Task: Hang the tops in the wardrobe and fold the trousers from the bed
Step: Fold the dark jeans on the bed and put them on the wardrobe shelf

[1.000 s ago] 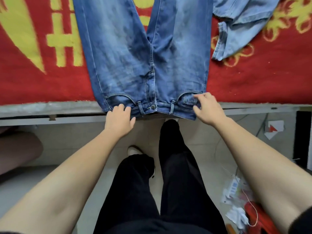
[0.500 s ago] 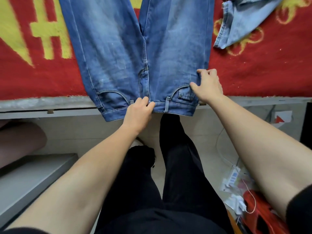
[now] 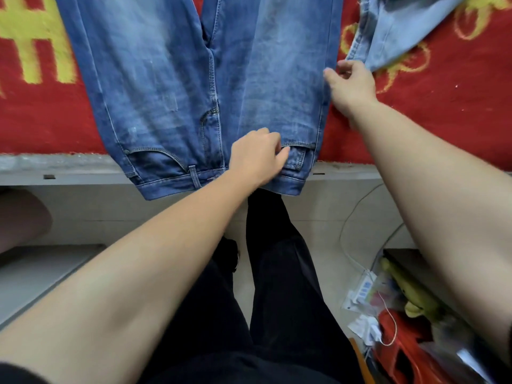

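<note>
The left hand [image 3: 257,157] has slid along the waistband past the fly and grips the denim; the right hand [image 3: 353,85] has climbed the outer seam towards 1 o'clock, pinching it. This likely starts a lengthwise fold. The jeans [image 3: 166,79], faded blue, lie flat at 12 o'clock on the red bedcover [image 3: 443,120].

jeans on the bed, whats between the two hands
Only the jeans themselves: bare denim runs from the left hand to the right hand, in the head view.
</note>
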{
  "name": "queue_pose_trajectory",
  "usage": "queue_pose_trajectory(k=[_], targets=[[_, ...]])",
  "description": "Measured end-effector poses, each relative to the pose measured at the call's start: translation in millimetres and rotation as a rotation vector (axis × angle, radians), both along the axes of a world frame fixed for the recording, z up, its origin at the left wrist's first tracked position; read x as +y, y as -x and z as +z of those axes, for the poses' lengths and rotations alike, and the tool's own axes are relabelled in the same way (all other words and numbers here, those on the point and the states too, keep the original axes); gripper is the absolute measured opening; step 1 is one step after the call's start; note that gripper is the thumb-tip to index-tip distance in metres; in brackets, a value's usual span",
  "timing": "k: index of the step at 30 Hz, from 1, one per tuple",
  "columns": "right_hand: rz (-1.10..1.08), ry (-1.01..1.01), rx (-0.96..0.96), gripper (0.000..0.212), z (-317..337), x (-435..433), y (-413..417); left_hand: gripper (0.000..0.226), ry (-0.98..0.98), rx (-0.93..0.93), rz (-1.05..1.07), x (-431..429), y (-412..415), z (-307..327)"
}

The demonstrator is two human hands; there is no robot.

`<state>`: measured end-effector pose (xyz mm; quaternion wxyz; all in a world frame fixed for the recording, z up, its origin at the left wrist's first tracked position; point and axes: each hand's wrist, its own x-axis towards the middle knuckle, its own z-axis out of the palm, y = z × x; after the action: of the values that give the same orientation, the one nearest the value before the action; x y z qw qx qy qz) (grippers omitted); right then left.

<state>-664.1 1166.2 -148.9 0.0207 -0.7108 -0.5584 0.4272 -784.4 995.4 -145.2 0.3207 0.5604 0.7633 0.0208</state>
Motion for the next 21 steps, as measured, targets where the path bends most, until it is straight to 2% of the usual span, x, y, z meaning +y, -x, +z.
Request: queue_pose_trajectory(k=[2,5,7,10,12,13,15,17,19,21], targets=[[-0.049,0.024,0.056,0.038,-2.6,14.1,5.2,0.043,-0.002,0.004,0.018,15.6,-24.4,-5.2],[-0.130,0.100,0.150,0.021,-6.7,27.3,8.0,0.063,0.066,0.105,0.090,38.7,-50.5,-14.9],[-0.178,0.148,0.213,0.013,-8.6,33.4,7.0,0.061,0.109,0.140,0.141,51.5,-59.6,-18.5],[-0.181,0.215,0.276,0.009,-6.0,40.1,6.3,0.041,0.154,0.089,0.161,62.3,-59.6,-15.6],[-0.144,0.225,0.303,0.013,3.9,44.7,11.5,0.031,0.185,-0.032,0.194,62.8,-47.6,-5.2],[-0.116,0.207,0.312,0.013,10.2,45.5,16.0,0.034,0.218,-0.114,0.222,60.5,-39.0,1.2],[-0.072,0.147,0.343,0.027,25.1,44.6,35.8,0.042,0.286,-0.304,0.297,53.7,-13.4,15.2],[-0.005,0.081,0.358,0.034,35.5,40.3,59.8,0.035,0.343,-0.512,0.394,45.2,12.6,27.0],[0.113,0.040,0.345,0.034,48.9,29.5,95.3,0.032,0.372,-0.660,0.518,34.3,47.5,46.3],[0.172,0.020,0.360,0.030,60.8,16.3,135.8,0.033,0.396,-0.720,0.621,17.0,85.3,63.5]])
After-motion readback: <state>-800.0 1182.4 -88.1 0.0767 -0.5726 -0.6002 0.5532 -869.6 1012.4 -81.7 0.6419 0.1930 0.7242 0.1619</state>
